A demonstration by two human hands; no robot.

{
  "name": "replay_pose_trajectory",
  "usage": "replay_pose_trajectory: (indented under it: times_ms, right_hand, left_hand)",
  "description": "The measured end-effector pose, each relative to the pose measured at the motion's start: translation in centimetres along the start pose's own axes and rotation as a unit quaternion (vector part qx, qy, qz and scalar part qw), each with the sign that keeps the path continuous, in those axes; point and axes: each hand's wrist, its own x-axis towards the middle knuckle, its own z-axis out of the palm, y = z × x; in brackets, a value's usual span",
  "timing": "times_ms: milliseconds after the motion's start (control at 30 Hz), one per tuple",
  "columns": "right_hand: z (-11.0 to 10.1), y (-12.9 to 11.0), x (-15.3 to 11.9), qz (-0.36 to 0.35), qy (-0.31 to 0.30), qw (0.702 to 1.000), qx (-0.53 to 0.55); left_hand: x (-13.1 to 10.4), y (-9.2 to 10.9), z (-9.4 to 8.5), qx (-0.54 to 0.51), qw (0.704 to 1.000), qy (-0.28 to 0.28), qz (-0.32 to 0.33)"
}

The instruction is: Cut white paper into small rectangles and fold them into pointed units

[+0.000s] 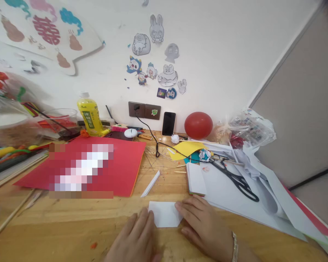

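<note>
Between the two hands, a small white paper with angled lower corners lies on the wooden worktop (98, 227); the left hand (139, 233) rests fingers extended on its left edge, the right hand (200, 220) touches its right edge, the paper pad (196, 178) just beyond

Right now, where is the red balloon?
In the head view, the red balloon is right of the middle, up by the wall, just right of the phone and beyond the stack of white paper.
</note>
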Motion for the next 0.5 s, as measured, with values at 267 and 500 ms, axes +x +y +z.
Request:
replay_pose_trajectory:
  times_ms: [267, 500]
  right_hand:
    - [-0.1, -1.2, -0.2, -0.073, 0.014, 0.994, 0.085]
    - [1.2, -1.4, -0.3, 0.176, 0.025, 0.971, 0.161]
  left_hand:
    - [-0.3, -1.3, 1.2, 0.009, 0.997, 0.008, 0.073]
    - [0.6, -0.2, -0.4, -0.067, 0.983, -0.080, 0.149]
